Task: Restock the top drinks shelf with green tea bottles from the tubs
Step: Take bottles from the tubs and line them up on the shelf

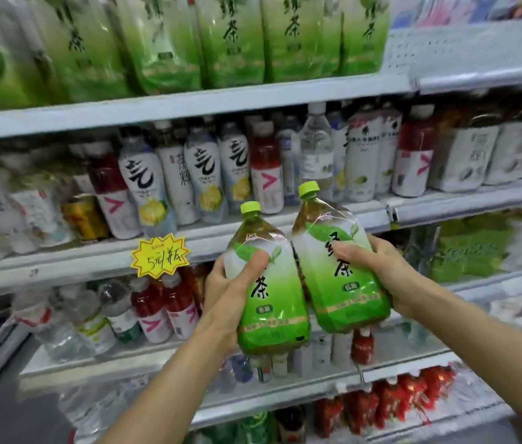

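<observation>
Both hands are up in front of the shelving, each wrapped round 1 large green tea bottle. Left hand (237,283) grips the left bottle (269,290) at its waist, thumb laid across the front of the label and fingers curled behind. Right hand (378,270) holds the right bottle (336,267) from its outer side, fingers curled over the upper label and palm under the body. The 2 bottles stand close beside each other between the hands, their shoulders touching or nearly so; both lean a little to the left at the top, and each has a lime-green cap, the right bottle's cap sitting higher than the left one's.

Well above the hands, the top shelf (189,104) carries a row of the same green-labelled tea bottles (234,43), packed side by side; only their lower bodies show, and the view there is blurred. To the right of that row the top shelf shows a bare white stretch.

Just behind and above the hands, the middle shelf (317,219) holds mixed smaller drinks: white-labelled bottles with black brush characters, red drinks with pink arrow labels, clear water bottles. To the left of the left hand, a yellow starburst price tag (160,256) with red handwriting hangs on the edge of that shelf. Below the hands, lower shelves carry more red drinks and clear bottles, partly hidden by both forearms
</observation>
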